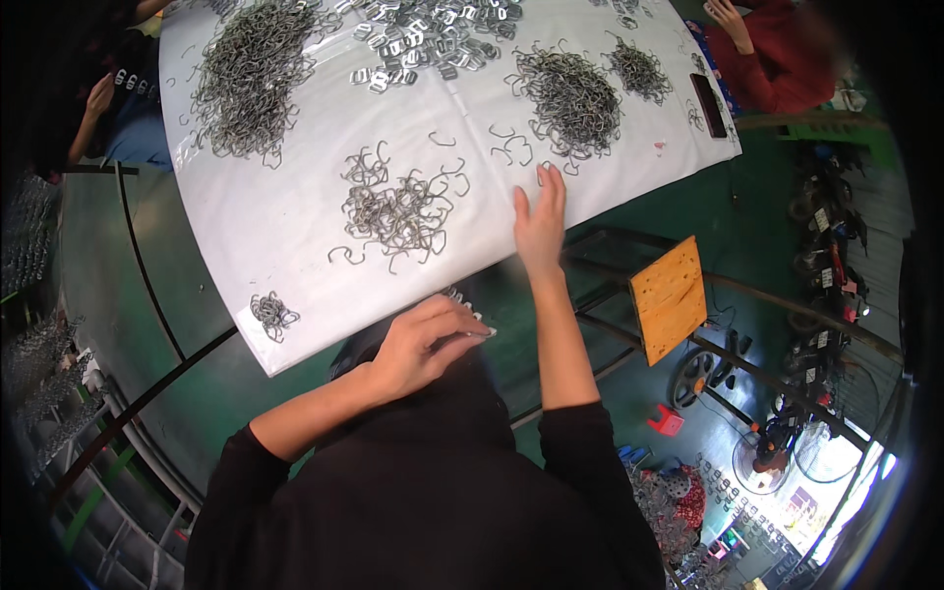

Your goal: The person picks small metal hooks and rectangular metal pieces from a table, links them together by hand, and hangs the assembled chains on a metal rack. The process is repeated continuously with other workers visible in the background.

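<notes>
Your right hand [540,218] lies flat and open, fingers together, palm down on the near edge of the white table [265,226], gripping nothing. It rests just right of a loose cluster of bent wire hooks [398,211], not touching them. Your left hand [425,342] sits below the table edge over your dark lap, fingers curled around a few small metal pieces [462,300]; how many, you cannot tell. A small clump of hooks [272,314] lies near the table's near corner. Larger wire heaps [251,74] and a pile of flat metal buckles [433,34] sit farther back. Another person's hand [730,20] shows at the far right.
</notes>
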A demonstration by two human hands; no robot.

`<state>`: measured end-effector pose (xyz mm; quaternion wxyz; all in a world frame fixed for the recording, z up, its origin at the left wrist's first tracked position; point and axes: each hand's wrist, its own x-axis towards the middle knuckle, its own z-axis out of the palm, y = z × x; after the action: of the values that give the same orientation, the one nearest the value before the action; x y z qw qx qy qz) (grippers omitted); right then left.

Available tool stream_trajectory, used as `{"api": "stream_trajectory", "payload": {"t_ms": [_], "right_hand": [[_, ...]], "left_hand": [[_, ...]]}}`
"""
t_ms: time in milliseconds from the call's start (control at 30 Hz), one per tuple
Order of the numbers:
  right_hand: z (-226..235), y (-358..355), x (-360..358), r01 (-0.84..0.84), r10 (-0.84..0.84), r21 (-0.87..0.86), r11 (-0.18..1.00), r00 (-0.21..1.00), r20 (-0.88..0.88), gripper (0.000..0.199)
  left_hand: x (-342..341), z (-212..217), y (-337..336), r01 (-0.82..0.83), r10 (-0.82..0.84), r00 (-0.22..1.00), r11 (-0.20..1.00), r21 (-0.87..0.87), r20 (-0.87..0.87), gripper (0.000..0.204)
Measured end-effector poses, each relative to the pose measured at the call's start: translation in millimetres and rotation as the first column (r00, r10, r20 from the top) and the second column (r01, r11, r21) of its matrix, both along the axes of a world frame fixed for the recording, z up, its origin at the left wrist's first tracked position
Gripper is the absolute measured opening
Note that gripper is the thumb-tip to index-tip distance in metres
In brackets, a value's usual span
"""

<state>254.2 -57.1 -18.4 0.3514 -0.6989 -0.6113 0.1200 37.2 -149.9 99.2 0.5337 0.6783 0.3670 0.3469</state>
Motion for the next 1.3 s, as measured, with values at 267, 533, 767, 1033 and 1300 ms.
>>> {"api": "stream_trajectory", "payload": {"t_ms": [267, 533, 767, 1033, 1300], "right_hand": [[-15.7, 36.2, -46.7, -0.408, 0.409, -0.042, 0.912, 0.895, 0.176, 0.062], [21.0, 169.1, 82.6, 0.365, -0.249, -0.371, 0.854, 0.913, 0.323, 0.105], [30.6, 177.3, 91.3, 0.115, -0.117, -0.122, 0.986, 0.993, -0.009, 0.05], [26.5, 179.0, 121.4, 0.005, 0.042, 0.176, 0.984, 0.965, -0.259, 0.037], [36.4, 188.7, 130.8, 0.122, -0.089, -0.081, 0.989, 0.941, 0.326, 0.038]], "left_hand": [[8.6, -5.7, 2.6, 0.102, -0.102, 0.994, 0.995, -0.015, 0.047, 0.017], [17.4, -8.5, 12.7, 0.097, -0.098, 0.995, 0.995, 0.018, 0.017, 0.015], [27.0, -11.3, 23.3, 0.053, -0.054, 0.998, 0.998, 0.037, 0.033, 0.015], [31.7, -15.2, 31.6, 0.101, -0.101, 0.994, 0.995, 0.026, 0.029, 0.014], [34.1, -16.2, 31.3, 0.07, -0.071, 0.995, 0.997, 0.021, 0.068, 0.015]]}}
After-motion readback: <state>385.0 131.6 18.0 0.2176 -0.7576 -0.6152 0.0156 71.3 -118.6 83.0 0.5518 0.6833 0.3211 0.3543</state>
